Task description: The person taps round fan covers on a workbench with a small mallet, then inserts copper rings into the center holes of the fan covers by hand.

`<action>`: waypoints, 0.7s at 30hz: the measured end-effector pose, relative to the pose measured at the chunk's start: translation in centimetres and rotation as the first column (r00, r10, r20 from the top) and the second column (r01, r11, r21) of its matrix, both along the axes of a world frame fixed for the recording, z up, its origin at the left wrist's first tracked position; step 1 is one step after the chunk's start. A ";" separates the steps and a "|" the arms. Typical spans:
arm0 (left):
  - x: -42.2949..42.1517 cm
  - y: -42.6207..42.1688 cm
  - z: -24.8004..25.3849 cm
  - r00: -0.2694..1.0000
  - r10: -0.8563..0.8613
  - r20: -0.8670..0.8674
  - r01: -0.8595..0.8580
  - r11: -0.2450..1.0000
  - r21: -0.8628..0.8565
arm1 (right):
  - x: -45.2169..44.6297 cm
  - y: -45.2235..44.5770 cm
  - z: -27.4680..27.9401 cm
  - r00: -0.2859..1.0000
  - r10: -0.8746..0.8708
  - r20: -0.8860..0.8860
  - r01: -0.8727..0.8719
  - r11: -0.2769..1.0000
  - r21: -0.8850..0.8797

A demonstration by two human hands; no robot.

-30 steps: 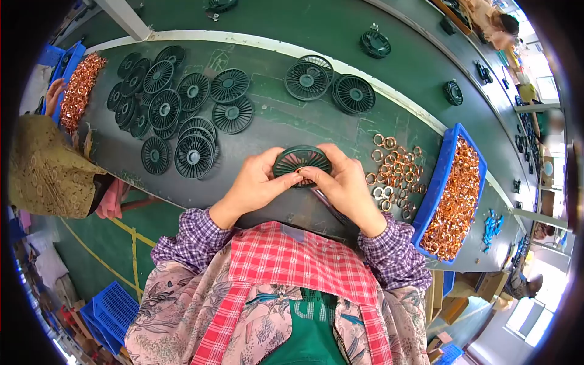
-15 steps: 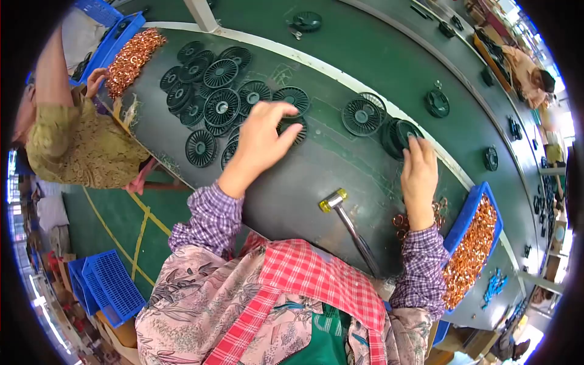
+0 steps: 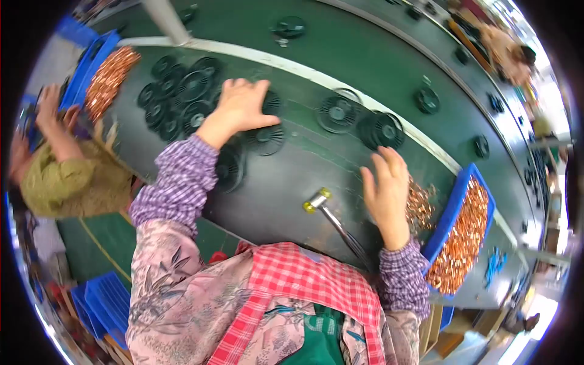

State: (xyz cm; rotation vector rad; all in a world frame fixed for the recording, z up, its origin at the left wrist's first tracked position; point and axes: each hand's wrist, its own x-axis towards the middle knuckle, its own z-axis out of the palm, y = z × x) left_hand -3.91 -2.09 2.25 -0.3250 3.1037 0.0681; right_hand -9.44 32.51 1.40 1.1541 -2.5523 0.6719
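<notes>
The left hand [image 3: 242,108] is spread wide over dark slotted discs [image 3: 266,141] on the tabletop [image 3: 274,191]; whether it touches them, I cannot tell. The right hand [image 3: 389,198], fingers loosely parted, is just beside loose copper rings [image 3: 421,210], between the yellow-tipped hammer [image 3: 336,222] and 1 blue bin [image 3: 443,228] of more rings.

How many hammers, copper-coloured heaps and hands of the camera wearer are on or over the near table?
Hammer: 1
Copper-coloured heaps: 3 (far-left heap, loose heap, heap in the blue bin)
Wearer's hands: 2 (left hand, right hand)
Total: 6
</notes>
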 end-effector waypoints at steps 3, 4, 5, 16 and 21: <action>0.4 0.7 -0.2 0.992 -0.054 -0.115 0.059 0.997 0.040 | 1.9 -0.3 0.6 0.999 0.020 0.048 -0.016 0.997 -0.072; 0.9 1.5 -0.2 0.965 -0.108 -0.241 0.126 0.990 0.060 | 2.5 -0.3 0.6 0.994 0.047 0.098 -0.035 0.992 -0.125; 1.5 2.8 0.2 0.937 -0.137 -0.322 0.177 0.979 0.101 | 3.2 -0.2 0.5 0.980 0.062 0.188 -0.031 0.986 -0.164; 7.9 18.3 -2.0 0.975 0.212 0.069 -0.010 -0.266 0.964 | 5.8 2.3 -1.5 0.043 0.676 0.735 0.499 0.623 -0.602; 7.6 18.5 -2.6 0.958 0.221 0.185 -0.075 -0.428 0.901 | 3.0 5.2 -1.2 0.865 -0.033 0.501 0.171 0.958 -0.231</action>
